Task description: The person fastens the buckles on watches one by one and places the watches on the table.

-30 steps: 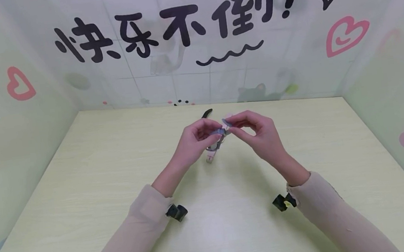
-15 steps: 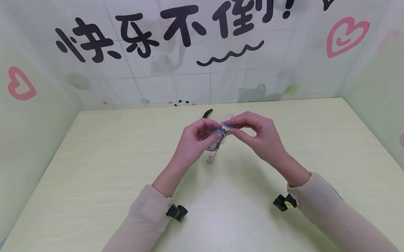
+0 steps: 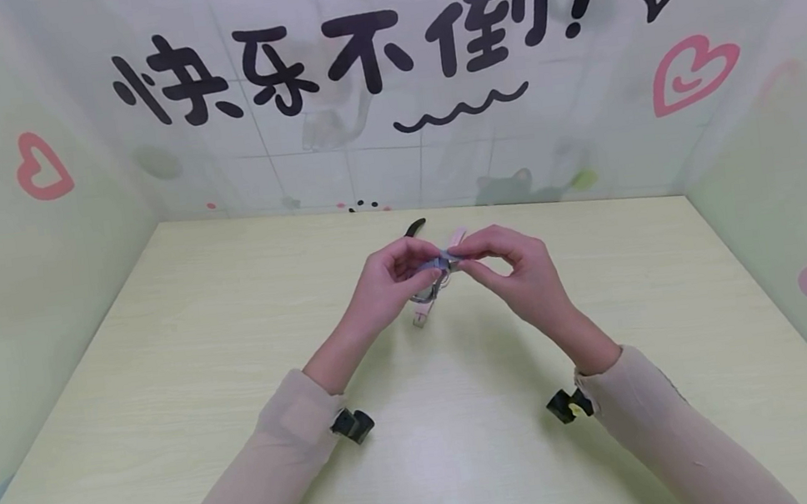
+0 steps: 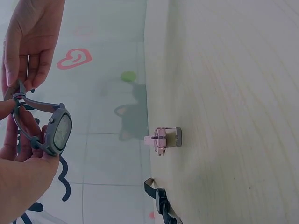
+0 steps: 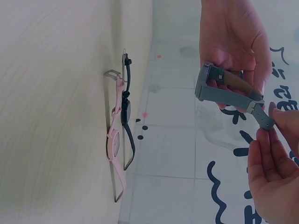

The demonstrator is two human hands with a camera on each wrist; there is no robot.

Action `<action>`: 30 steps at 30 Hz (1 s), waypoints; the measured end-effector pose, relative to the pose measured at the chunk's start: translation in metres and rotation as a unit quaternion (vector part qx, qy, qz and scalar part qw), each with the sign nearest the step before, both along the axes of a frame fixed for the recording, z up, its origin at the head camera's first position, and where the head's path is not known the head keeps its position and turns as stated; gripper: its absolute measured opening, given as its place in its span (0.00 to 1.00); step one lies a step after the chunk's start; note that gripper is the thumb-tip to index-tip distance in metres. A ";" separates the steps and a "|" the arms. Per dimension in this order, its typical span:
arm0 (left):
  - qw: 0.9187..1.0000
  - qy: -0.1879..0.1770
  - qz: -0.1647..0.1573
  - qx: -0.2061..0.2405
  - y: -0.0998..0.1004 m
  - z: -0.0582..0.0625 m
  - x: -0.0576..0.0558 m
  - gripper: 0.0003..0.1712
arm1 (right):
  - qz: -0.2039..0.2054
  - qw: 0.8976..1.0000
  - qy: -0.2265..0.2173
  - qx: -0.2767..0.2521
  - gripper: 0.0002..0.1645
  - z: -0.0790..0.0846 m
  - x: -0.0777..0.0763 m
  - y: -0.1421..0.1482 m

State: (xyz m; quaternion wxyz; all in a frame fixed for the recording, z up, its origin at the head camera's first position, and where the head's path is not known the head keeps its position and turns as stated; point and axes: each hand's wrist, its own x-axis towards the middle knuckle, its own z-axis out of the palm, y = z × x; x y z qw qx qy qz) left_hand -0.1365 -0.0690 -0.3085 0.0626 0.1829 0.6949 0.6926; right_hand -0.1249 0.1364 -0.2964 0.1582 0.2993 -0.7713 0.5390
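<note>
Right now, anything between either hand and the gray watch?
Nothing visible: the left hand holds the gray watch and the right hand pinches its strap end. The pink watch and black watch rest below, on the table.

Arms (image 3: 250,481) reach forward and converge, wrists (image 3: 334,361) apart, left hand (image 3: 384,279) and right hand (image 3: 527,270) facing, fingertips (image 3: 432,250) close together, each in a thumb-and-finger pinch.

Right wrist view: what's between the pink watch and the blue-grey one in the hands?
In the right wrist view, the black watch, then wall, up to the blue-grey watch.
</note>
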 end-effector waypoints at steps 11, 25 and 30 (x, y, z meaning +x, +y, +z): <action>1.000 -0.001 -0.001 -0.005 -0.001 0.001 0.000 0.13 | -0.012 1.000 0.005 0.028 0.11 0.000 0.001 0.001; 1.000 0.002 0.003 -0.014 -0.002 0.000 0.000 0.13 | -0.031 0.998 0.009 0.058 0.11 0.000 0.001 0.000; 1.000 0.000 0.002 -0.016 -0.003 -0.001 0.000 0.12 | -0.036 0.997 0.016 0.063 0.11 0.000 0.001 -0.001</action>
